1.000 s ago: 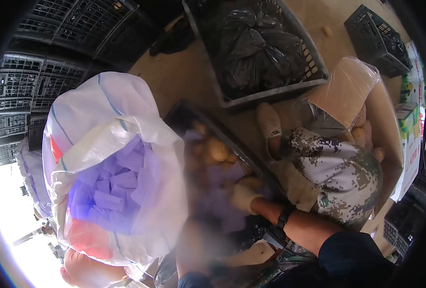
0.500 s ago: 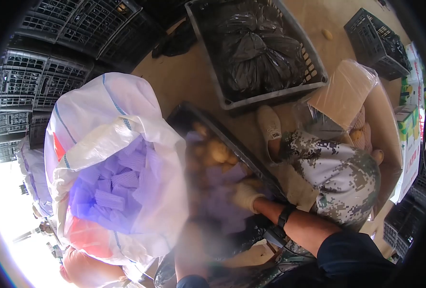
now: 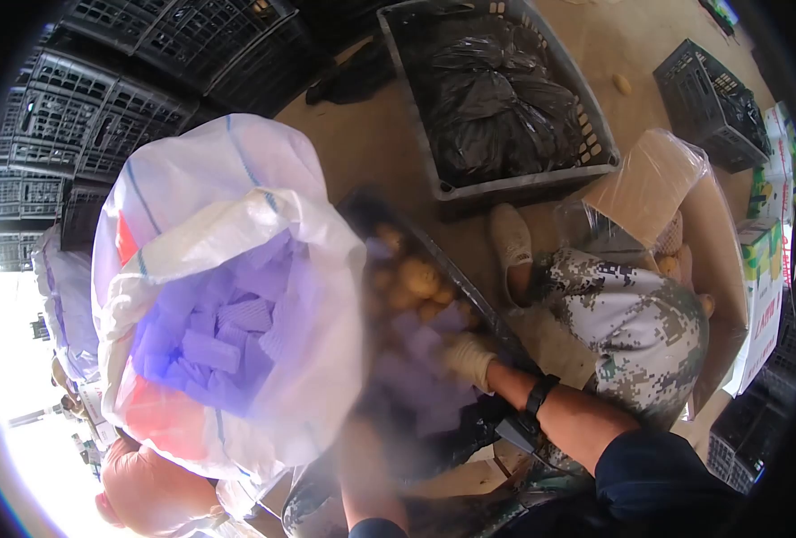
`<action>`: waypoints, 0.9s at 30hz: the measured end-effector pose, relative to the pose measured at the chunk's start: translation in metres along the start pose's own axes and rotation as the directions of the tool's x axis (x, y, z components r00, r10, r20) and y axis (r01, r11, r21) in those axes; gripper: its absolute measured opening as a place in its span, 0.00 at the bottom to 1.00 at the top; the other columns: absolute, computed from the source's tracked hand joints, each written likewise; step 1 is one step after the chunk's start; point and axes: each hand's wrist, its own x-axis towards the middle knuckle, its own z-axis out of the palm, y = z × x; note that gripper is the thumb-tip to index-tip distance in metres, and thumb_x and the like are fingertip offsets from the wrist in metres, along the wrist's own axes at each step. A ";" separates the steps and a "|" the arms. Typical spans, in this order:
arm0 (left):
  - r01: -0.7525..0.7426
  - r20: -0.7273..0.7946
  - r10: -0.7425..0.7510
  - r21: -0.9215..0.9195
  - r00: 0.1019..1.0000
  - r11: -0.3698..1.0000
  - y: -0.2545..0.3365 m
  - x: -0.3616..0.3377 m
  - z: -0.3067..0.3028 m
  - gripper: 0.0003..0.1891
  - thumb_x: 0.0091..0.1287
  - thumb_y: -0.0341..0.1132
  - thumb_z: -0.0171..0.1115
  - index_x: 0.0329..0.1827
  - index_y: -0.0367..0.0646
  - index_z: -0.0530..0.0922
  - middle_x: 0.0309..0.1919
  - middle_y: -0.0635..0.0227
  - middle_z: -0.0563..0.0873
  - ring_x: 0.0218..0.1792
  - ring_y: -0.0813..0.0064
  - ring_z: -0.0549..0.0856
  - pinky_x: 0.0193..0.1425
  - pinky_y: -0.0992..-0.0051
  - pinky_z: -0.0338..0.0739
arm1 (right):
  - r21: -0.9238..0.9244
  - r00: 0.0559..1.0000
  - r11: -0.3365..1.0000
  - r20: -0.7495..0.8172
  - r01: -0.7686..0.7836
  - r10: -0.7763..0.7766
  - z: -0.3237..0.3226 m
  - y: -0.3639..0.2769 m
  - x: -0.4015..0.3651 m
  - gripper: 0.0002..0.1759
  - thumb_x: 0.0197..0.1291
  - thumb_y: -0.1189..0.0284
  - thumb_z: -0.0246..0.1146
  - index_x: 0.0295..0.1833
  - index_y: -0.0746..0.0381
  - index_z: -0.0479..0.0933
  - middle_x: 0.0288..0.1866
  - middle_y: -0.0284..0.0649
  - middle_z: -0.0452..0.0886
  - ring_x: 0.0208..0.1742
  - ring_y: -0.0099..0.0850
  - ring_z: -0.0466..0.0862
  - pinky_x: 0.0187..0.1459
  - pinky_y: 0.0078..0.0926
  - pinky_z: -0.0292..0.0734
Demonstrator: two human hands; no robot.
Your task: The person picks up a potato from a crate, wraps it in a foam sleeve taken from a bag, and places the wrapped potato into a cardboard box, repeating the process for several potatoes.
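Observation:
My right hand, in a pale glove, reaches into a black crate lined with black plastic. Its fingers are at the purple foam net sleeves lying there and blur into them. Yellow-orange round fruit sits just beyond these sleeves. My left forearm comes up from the bottom, beside the big white woven sack; a hazy smear covers my left hand, hiding its fingers. More purple foam sleeves fill the open sack.
Ahead stands a black crate holding black plastic bags. At right is an open cardboard box with net-wrapped fruit, close to my camouflage-clad knee. Stacked black crates line the left. One fruit lies on the floor.
The view has shifted slightly, so the sack and crates sit a little further right. My right hand stays among the foam sleeves in the crate; my left arm remains beside the sack.

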 end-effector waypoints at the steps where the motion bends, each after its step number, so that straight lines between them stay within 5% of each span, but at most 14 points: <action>1: 0.044 0.020 -0.040 -0.211 0.999 0.976 0.001 -0.005 -0.003 0.25 0.69 0.42 0.61 0.65 0.38 0.75 0.58 0.52 0.80 0.55 0.55 0.79 0.59 0.62 0.74 | 0.055 1.000 0.998 0.007 -0.007 0.006 -0.001 -0.015 -0.006 0.20 0.70 0.57 0.63 0.59 0.58 0.83 0.45 0.40 0.89 0.48 0.31 0.88 0.51 0.30 0.81; 4: 0.207 0.171 -0.117 -0.811 0.978 0.548 0.014 -0.029 -0.008 0.23 0.71 0.42 0.61 0.64 0.37 0.76 0.55 0.54 0.81 0.50 0.60 0.81 0.53 0.65 0.77 | 0.258 0.985 0.951 0.004 -0.170 0.175 -0.012 -0.023 -0.005 0.17 0.71 0.60 0.63 0.58 0.57 0.82 0.47 0.37 0.87 0.51 0.33 0.87 0.51 0.31 0.82; 7: 0.298 0.297 -0.012 -0.955 0.955 0.009 0.038 -0.072 -0.015 0.21 0.72 0.41 0.61 0.62 0.37 0.77 0.52 0.57 0.83 0.45 0.64 0.83 0.47 0.68 0.80 | 0.103 0.989 0.989 -0.098 -0.103 0.113 -0.027 -0.072 -0.023 0.22 0.68 0.61 0.66 0.62 0.61 0.79 0.47 0.42 0.85 0.51 0.40 0.87 0.50 0.41 0.84; 8: 0.317 0.315 0.038 -0.943 0.948 -0.101 0.047 -0.088 -0.023 0.21 0.72 0.41 0.61 0.62 0.37 0.77 0.51 0.58 0.83 0.44 0.66 0.84 0.45 0.70 0.81 | 0.195 0.985 0.974 -0.100 -0.116 0.137 -0.029 -0.078 -0.025 0.22 0.68 0.59 0.66 0.62 0.59 0.80 0.47 0.41 0.84 0.49 0.39 0.86 0.47 0.42 0.83; 10: 0.303 0.293 0.168 -0.952 0.941 -0.037 0.064 -0.118 -0.047 0.20 0.73 0.39 0.59 0.63 0.36 0.76 0.50 0.62 0.82 0.39 0.74 0.82 0.37 0.75 0.79 | 0.370 0.979 0.919 -0.089 -0.140 0.185 -0.034 -0.084 -0.029 0.21 0.70 0.57 0.65 0.61 0.57 0.80 0.45 0.40 0.84 0.45 0.37 0.85 0.40 0.44 0.82; 13: 0.226 0.175 0.227 -0.948 0.958 -0.226 0.086 -0.179 -0.090 0.20 0.73 0.39 0.57 0.64 0.36 0.75 0.48 0.62 0.83 0.40 0.71 0.83 0.38 0.73 0.80 | 0.437 0.976 0.884 -0.054 -0.166 0.210 -0.043 -0.090 -0.037 0.20 0.69 0.56 0.66 0.61 0.53 0.81 0.46 0.36 0.85 0.43 0.32 0.84 0.36 0.38 0.82; 14: 0.085 0.085 0.011 -0.996 0.996 -0.012 0.092 -0.205 -0.111 0.21 0.71 0.36 0.56 0.64 0.36 0.75 0.47 0.61 0.83 0.42 0.69 0.84 0.39 0.72 0.81 | 0.435 0.980 0.888 -0.051 -0.150 0.191 -0.044 -0.086 -0.033 0.20 0.69 0.55 0.67 0.61 0.52 0.81 0.48 0.36 0.84 0.45 0.33 0.84 0.37 0.37 0.83; 15: 0.125 0.124 0.018 -0.984 0.992 -0.126 0.079 -0.227 -0.131 0.25 0.61 0.31 0.59 0.64 0.43 0.76 0.58 0.53 0.81 0.43 0.54 0.86 0.40 0.56 0.86 | 0.434 0.984 0.891 -0.048 -0.135 0.172 -0.045 -0.085 -0.032 0.21 0.69 0.55 0.67 0.62 0.51 0.80 0.50 0.35 0.84 0.48 0.33 0.84 0.38 0.35 0.83; 17: -0.074 -0.073 -0.023 -0.996 0.997 -0.058 0.058 -0.282 -0.174 0.24 0.62 0.32 0.59 0.63 0.44 0.76 0.56 0.56 0.83 0.42 0.56 0.86 0.35 0.60 0.85 | 0.404 0.992 0.912 -0.069 -0.069 0.106 -0.045 -0.109 -0.051 0.19 0.69 0.57 0.67 0.60 0.54 0.80 0.47 0.34 0.85 0.43 0.30 0.84 0.34 0.32 0.82; 18: -0.048 -0.077 0.191 -0.987 0.979 -0.154 0.003 -0.302 -0.188 0.23 0.62 0.33 0.59 0.63 0.45 0.76 0.53 0.56 0.85 0.45 0.57 0.86 0.37 0.61 0.86 | 0.393 0.997 0.919 -0.061 -0.020 0.048 -0.047 -0.105 -0.047 0.19 0.70 0.58 0.67 0.60 0.55 0.81 0.46 0.34 0.86 0.42 0.30 0.84 0.33 0.32 0.82; 21: -0.326 -0.299 -0.192 -0.937 0.935 -0.125 -0.077 -0.397 -0.216 0.23 0.64 0.32 0.60 0.64 0.44 0.76 0.51 0.55 0.86 0.45 0.60 0.87 0.39 0.64 0.86 | 0.375 0.995 0.927 -0.098 0.008 0.031 -0.044 -0.114 -0.056 0.17 0.70 0.62 0.67 0.59 0.58 0.82 0.42 0.33 0.87 0.38 0.27 0.84 0.32 0.30 0.81; 24: -0.442 -0.448 -0.596 -0.881 0.666 0.167 -0.165 -0.464 -0.218 0.23 0.65 0.32 0.60 0.65 0.44 0.76 0.51 0.56 0.86 0.46 0.62 0.87 0.40 0.65 0.86 | 0.317 0.996 0.947 -0.088 0.057 -0.031 -0.047 -0.100 -0.051 0.15 0.69 0.65 0.68 0.56 0.61 0.84 0.43 0.35 0.88 0.40 0.28 0.85 0.38 0.30 0.82; 27: -0.281 -0.496 -0.818 -0.862 0.293 0.422 -0.246 -0.508 -0.198 0.23 0.65 0.31 0.61 0.65 0.44 0.77 0.51 0.56 0.86 0.46 0.63 0.87 0.42 0.67 0.85 | 0.177 0.986 0.971 -0.069 0.163 -0.153 -0.044 -0.083 -0.040 0.15 0.68 0.68 0.69 0.55 0.65 0.85 0.45 0.36 0.89 0.43 0.27 0.85 0.45 0.28 0.81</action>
